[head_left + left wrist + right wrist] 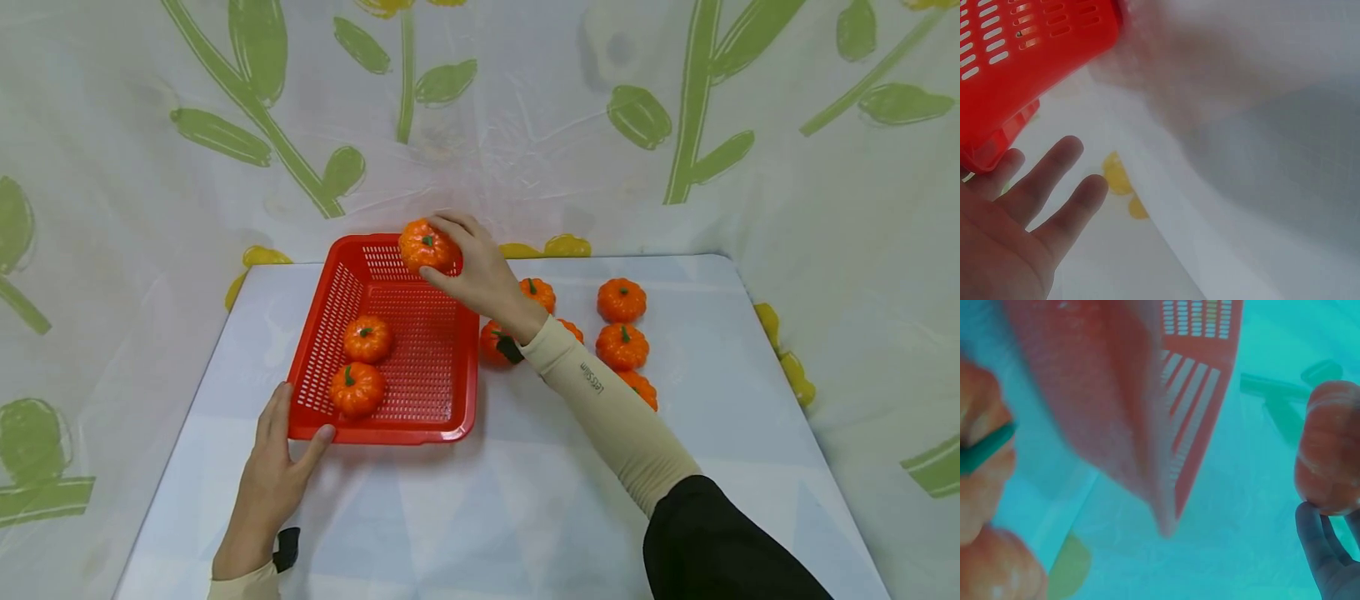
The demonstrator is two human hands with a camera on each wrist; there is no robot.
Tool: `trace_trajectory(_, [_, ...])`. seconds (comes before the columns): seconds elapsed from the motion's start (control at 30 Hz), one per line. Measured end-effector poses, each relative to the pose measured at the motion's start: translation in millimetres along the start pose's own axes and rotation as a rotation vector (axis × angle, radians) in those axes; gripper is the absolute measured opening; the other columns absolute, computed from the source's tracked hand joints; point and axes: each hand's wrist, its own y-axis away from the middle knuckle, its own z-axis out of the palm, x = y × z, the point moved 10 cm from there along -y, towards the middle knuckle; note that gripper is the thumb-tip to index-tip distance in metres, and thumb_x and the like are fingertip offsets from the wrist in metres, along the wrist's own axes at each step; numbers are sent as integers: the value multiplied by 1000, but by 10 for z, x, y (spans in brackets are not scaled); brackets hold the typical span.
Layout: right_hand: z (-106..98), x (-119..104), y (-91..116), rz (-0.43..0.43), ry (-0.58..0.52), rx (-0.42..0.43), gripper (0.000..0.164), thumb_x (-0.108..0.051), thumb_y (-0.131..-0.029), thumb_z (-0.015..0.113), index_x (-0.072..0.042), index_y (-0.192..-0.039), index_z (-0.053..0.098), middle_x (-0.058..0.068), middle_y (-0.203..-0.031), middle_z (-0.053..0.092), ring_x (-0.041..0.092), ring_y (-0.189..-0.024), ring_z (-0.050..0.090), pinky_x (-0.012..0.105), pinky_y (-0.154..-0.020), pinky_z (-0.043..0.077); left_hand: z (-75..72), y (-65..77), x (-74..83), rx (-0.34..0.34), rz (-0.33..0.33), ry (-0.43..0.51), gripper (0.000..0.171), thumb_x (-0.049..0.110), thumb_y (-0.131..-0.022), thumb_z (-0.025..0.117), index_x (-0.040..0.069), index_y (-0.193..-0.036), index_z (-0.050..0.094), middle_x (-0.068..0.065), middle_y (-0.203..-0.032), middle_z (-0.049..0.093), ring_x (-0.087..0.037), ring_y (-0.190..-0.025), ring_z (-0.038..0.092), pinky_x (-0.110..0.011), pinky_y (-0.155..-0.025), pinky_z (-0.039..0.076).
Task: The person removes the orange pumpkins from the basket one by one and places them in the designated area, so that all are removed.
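A red plastic basket [467,400] with slotted walls sits on the table's left side. Inside it lie two small orange pumpkins, one [367,339] behind the other [357,390]. My right hand [487,279] holds another orange pumpkin [422,247] over the basket's back right corner; the right wrist view shows this pumpkin [1332,447] above the fingertips. At the near left corner of the basket, my left hand [272,479] touches the rim with fingers along the side and thumb at the front. The left wrist view shows those fingers [1047,178] extended and spread.
Right of the basket are several more pumpkins, some partly hidden under my right forearm [600,392]. A column of them [622,346] stands farther right. The table [450,525] backs onto a pale curtain [517,167] printed with green plants.
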Motion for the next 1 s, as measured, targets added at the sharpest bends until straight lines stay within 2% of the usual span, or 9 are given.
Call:
trace_trajectory(0.2, [-186, 169, 116, 15, 36, 10, 66, -29, -89, 79, -8, -146, 52, 5, -150, 44, 16, -133, 46, 24, -100, 49, 1, -2, -7, 0, -3, 0, 94, 46, -97, 65, 24, -165, 3, -15, -168, 12, -46, -146, 26, -76, -99, 36])
trace_trajectory(0.43, [-493, 296, 231, 12, 80, 50, 66, -26, -88, 81, -6, -145, 53, 5, -148, 46, 16, -133, 46, 26, -102, 48, 13, -2, -23, -3, -12, 2, 95, 48, -97, 64, 25, -165, 2, -14, -168, 11, -46, -146, 26, -76, -99, 36])
trace_trajectory(0.63, [-716, 403, 350, 40, 73, 76, 68, -26, -88, 81, -7, -146, 53, 5, -149, 46, 16, -129, 48, 30, -94, 52, 2, 10, -7, -7, -20, 7, 95, 46, -98, 64, 24, -165, 2, -14, -168, 10, -46, -146, 25, -77, -99, 35])
trace_trajectory(1.0, [-1191, 488, 590, 24, 103, 187, 67, -18, -84, 84, -3, -143, 56, 10, -146, 50, 21, -128, 51, 37, -87, 56, -10, -5, 9, -6, -24, 6, 95, 48, -97, 65, 24, -165, 2, -14, -168, 11, -46, -146, 25, -76, -98, 37])
